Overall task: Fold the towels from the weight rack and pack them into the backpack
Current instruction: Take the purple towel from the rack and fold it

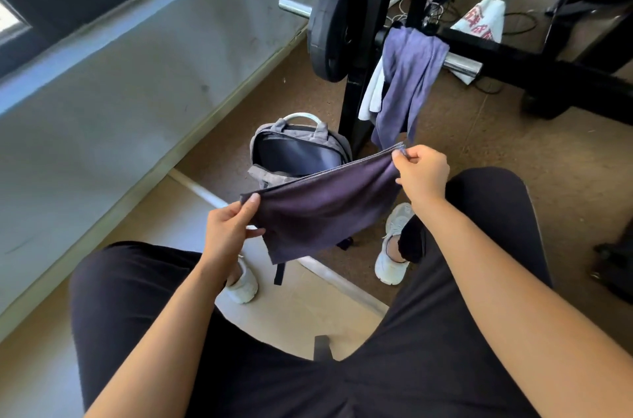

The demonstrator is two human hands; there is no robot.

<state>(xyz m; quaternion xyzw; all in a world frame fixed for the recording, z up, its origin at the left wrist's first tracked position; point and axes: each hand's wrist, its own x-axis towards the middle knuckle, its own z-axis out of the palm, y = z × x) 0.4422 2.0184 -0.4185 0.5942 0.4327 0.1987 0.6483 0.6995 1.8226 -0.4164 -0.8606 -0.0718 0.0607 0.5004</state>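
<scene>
**gymrat_22:** so what's the person up to here? Looks seated, black trousers, white sneakers on the floor.

**towelfolder:** yep, seated and holding a dark purple towel stretched out between both hands, in the air over the knees. The left hand pinches the lower-left corner, thumb on top, fingers closed on the cloth from underneath. The right hand grips the upper-right corner, fingers curled tight on the hem. Top edge is pulled taut and runs diagonally; the rest hangs down and looks doubled over, though I can't be sure how many layers.

**gymrat_22:** and the bag?

**towelfolder:** grey backpack stands on the floor just behind the held towel, zipped wide open so you see the dark lining. Its lower part is hidden by the towel. It sits right beside the black upright of the weight rack.

**gymrat_22:** more towels left?

**towelfolder:** two at least. A lighter purple towel is draped over the chrome barbell on the rack, hanging down almost to the right hand. A white towel hangs just beside it on the left, partly tucked behind it. A black weight plate is on the bar left of both.

**gymrat_22:** what's the white thing further back?

**towelfolder:** white cloth with red print on the floor behind the rack, near some cables. Can't read the print.
</scene>
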